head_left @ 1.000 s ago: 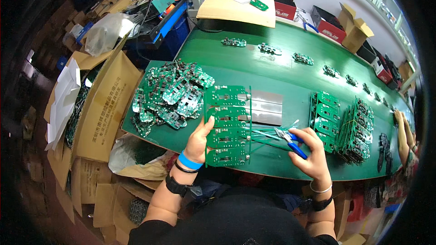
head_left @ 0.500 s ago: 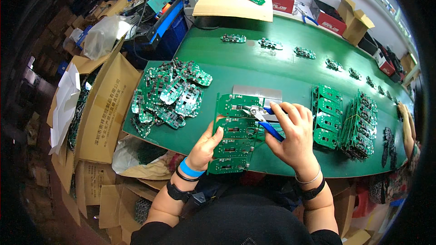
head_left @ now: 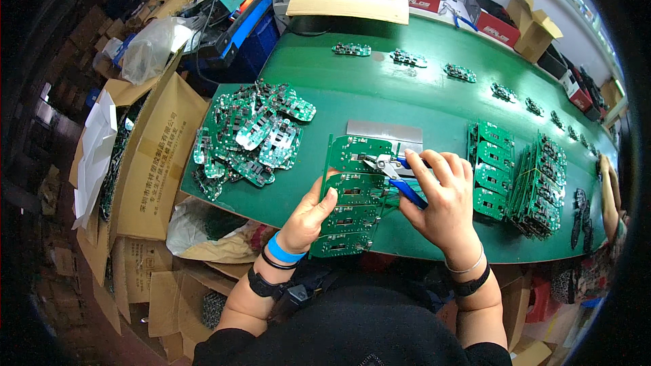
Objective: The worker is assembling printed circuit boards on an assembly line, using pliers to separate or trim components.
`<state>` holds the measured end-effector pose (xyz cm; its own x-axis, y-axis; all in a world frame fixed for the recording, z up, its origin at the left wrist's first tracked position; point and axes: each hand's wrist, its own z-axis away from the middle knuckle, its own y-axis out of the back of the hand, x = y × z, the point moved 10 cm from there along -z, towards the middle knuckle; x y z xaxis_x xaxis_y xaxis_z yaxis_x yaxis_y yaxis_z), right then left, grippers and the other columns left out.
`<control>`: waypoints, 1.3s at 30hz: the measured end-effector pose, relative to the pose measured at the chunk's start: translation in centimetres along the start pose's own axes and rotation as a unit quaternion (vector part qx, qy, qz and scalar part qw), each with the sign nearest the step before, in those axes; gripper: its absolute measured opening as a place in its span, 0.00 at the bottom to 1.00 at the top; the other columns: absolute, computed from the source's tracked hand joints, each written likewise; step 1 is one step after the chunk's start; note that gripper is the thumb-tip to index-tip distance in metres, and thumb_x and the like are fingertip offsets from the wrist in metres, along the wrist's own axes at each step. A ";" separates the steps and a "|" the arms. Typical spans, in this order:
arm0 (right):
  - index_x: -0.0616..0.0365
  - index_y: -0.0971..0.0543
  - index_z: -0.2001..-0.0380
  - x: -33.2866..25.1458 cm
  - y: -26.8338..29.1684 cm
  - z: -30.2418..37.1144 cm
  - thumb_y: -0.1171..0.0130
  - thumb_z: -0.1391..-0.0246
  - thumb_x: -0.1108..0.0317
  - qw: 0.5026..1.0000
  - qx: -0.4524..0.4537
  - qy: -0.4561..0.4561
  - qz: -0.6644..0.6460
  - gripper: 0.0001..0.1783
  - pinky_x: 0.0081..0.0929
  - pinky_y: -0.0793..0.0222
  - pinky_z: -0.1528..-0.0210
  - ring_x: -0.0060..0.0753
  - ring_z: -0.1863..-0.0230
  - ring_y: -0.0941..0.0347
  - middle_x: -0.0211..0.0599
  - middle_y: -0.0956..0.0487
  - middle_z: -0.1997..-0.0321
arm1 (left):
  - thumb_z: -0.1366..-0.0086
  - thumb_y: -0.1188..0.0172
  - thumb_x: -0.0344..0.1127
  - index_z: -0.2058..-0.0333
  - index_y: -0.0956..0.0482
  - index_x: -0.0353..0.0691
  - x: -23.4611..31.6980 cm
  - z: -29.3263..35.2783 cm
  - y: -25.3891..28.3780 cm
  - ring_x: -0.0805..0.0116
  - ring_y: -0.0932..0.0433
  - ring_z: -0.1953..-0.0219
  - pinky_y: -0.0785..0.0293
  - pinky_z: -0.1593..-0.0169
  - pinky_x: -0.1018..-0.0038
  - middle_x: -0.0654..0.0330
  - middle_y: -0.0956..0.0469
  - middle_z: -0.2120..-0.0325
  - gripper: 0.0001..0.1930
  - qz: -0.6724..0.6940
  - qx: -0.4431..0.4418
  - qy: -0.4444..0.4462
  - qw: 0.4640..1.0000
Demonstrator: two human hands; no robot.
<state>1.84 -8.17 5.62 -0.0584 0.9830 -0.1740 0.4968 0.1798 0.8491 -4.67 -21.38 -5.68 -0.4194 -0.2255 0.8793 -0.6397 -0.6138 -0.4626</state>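
Note:
In front of me, my left hand (head_left: 310,219) grips the left edge of a green circuit board panel (head_left: 344,221), its thumb lying over the boards. The panel is made of several joined boards in a column. My right hand (head_left: 442,202) is closed round blue-handled cutting pliers (head_left: 409,193). Their metal jaws reach over the top board, near its dark component; whether they touch it I cannot make out. Under and behind the panel lies a flat grey metal plate (head_left: 384,133). A heap of separate circuit boards (head_left: 254,137) rests on the table to the left.
Stacked board panels (head_left: 539,186) stand on the right of the green table (head_left: 400,98). Single boards (head_left: 407,58) form a row toward the far right, where another person's arm (head_left: 608,190) rests. A cardboard box (head_left: 157,163) is at the left edge, red-and-black boxes (head_left: 491,24) at the back.
The pliers and my right hand have shifted slightly right. The panel has tilted a little, still in my left hand. The whole view has moved slightly.

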 end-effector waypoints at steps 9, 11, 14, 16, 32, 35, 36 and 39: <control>0.57 0.27 0.54 -0.2 0.5 -0.3 0.38 0.71 0.67 1.000 -0.014 -0.006 0.004 0.32 0.38 0.42 0.54 0.41 0.59 0.34 0.38 0.29 0.60 | 0.30 0.61 0.37 0.41 0.47 0.39 0.2 0.0 -0.2 0.68 0.33 0.48 0.35 0.46 0.70 0.56 0.34 0.48 0.21 -0.012 -0.005 -0.007 1.000; 0.57 0.27 0.54 -0.2 0.2 -0.1 0.38 0.71 0.67 1.000 -0.021 -0.007 0.008 0.32 0.38 0.42 0.54 0.41 0.59 0.34 0.38 0.29 0.60 | 0.30 0.61 0.38 0.41 0.46 0.37 0.5 0.1 -0.5 0.70 0.34 0.48 0.38 0.45 0.72 0.57 0.34 0.48 0.22 -0.005 -0.010 -0.009 1.000; 0.57 0.27 0.54 0.1 -0.1 0.1 0.38 0.71 0.67 1.000 -0.026 -0.018 -0.001 0.32 0.38 0.42 0.54 0.41 0.59 0.34 0.38 0.29 0.60 | 0.30 0.61 0.38 0.41 0.47 0.37 0.3 0.1 -0.7 0.69 0.33 0.48 0.37 0.45 0.72 0.57 0.34 0.49 0.22 0.028 -0.012 0.006 1.000; 0.57 0.27 0.54 -0.2 0.4 -0.1 0.38 0.71 0.67 1.000 -0.002 -0.003 0.008 0.32 0.37 0.42 0.54 0.41 0.58 0.34 0.38 0.29 0.60 | 0.30 0.62 0.38 0.41 0.47 0.38 0.3 0.0 -0.7 0.69 0.33 0.48 0.37 0.45 0.72 0.57 0.33 0.49 0.22 0.039 -0.008 0.006 0.999; 0.57 0.29 0.53 0.2 -0.3 -0.1 0.36 0.71 0.64 1.000 -0.010 -0.003 -0.009 0.34 0.36 0.43 0.56 0.39 0.59 0.35 0.37 0.29 0.59 | 0.30 0.61 0.38 0.43 0.44 0.35 0.3 0.0 0.0 0.72 0.35 0.49 0.40 0.45 0.74 0.58 0.33 0.50 0.21 -0.013 0.000 -0.006 1.000; 0.57 0.28 0.54 0.2 -0.1 -0.1 0.37 0.70 0.63 1.000 -0.002 -0.005 -0.021 0.33 0.36 0.43 0.56 0.39 0.60 0.35 0.37 0.29 0.59 | 0.30 0.61 0.38 0.43 0.43 0.35 0.5 -0.1 -0.2 0.73 0.35 0.49 0.41 0.45 0.74 0.58 0.33 0.50 0.21 -0.001 -0.007 -0.006 1.000; 0.57 0.28 0.54 0.1 -0.1 -0.1 0.37 0.70 0.63 1.000 -0.001 -0.002 -0.011 0.33 0.37 0.43 0.56 0.39 0.60 0.35 0.37 0.29 0.59 | 0.30 0.61 0.38 0.43 0.43 0.35 0.6 -0.1 -0.2 0.73 0.35 0.49 0.40 0.45 0.74 0.58 0.33 0.50 0.21 -0.012 -0.001 -0.013 1.000; 0.57 0.28 0.54 0.0 -0.1 -0.1 0.37 0.70 0.63 1.000 -0.001 -0.002 0.001 0.32 0.37 0.42 0.57 0.39 0.60 0.35 0.37 0.29 0.60 | 0.30 0.61 0.37 0.43 0.44 0.35 0.5 -0.1 0.0 0.73 0.34 0.50 0.39 0.46 0.75 0.58 0.32 0.51 0.21 -0.018 0.004 -0.019 1.000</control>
<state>1.71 -8.19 5.53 -0.0544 0.9831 -0.1750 0.4944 0.1788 0.8507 -4.94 -21.41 -5.25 -0.3714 -0.2319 0.8991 -0.6486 -0.6280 -0.4299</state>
